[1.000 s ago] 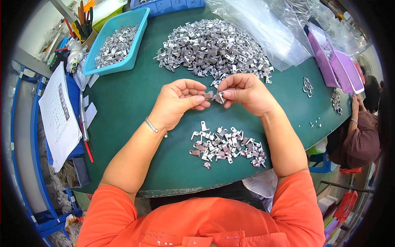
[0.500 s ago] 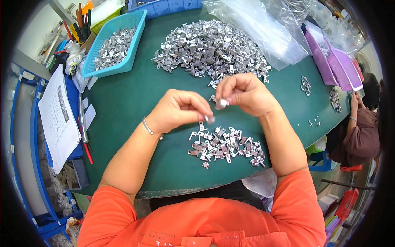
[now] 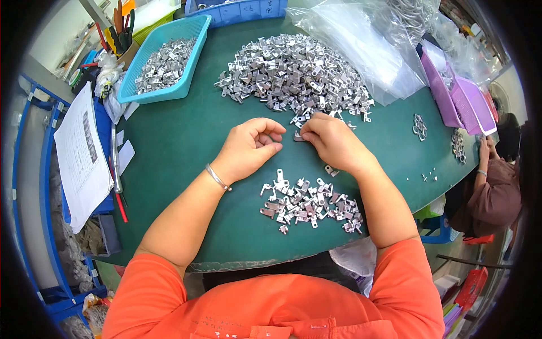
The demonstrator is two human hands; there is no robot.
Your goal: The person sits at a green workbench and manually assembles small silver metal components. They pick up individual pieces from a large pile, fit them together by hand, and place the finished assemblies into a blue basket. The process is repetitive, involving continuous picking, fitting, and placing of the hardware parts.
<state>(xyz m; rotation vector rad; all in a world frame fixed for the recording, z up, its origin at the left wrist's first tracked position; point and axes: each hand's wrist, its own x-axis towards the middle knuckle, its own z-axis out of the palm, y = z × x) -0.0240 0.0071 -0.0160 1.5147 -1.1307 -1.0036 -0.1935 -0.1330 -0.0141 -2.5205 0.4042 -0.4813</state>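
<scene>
A large heap of small silvery metal brackets [image 3: 293, 70] lies on the green table ahead of me, and a smaller pile of the same brackets [image 3: 313, 206] lies nearer. Between the two piles, my right hand [image 3: 336, 141] pinches one small metal bracket [image 3: 298, 137] at its fingertips, by the near edge of the heap. My left hand [image 3: 248, 144] hovers just to the left; its fingers are loosely curled, the thumb stands apart, and nothing shows between them. One loose bracket [image 3: 331, 170] sits below my right wrist.
A turquoise basket [image 3: 195, 68] of brackets stands far left, and papers [image 3: 84, 158] hang at the left edge. Clear plastic bags [image 3: 361, 51] and purple bins [image 3: 471, 101] occupy the far right. Metal rings [image 3: 419, 127] lie there too. Another person [image 3: 497, 192] sits at the right.
The pieces both hands held between the piles are gone from the fingertips. My left hand has opened, and my right hand has turned down to pinch a bracket near the heap.
</scene>
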